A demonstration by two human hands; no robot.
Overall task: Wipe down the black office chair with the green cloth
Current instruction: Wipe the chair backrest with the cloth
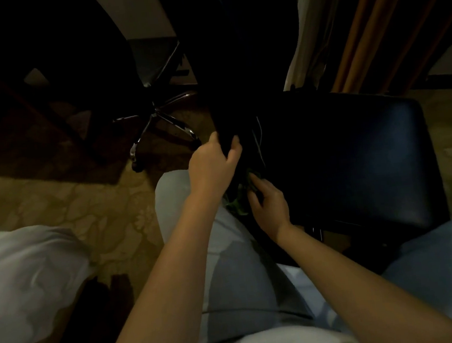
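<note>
Evidently my left hand (214,158) clamps the backrest (228,116) edge, just beside the seat (369,172) of the black office chair (312,136), to steady it — while my right hand (269,207), at the seat's corner nearest me, holds the green cloth (239,199) bunched against it, ready to wipe.

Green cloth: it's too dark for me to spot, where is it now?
Head view, near the centre: the green cloth is bunched in the right hand, against the left edge of the black office chair, just below the left hand gripping the chair.

Black chair (341,158), green cloth (239,200), orange-striped curtain (376,27), seemingly floral-patterned tan carpet (86,208).
</note>
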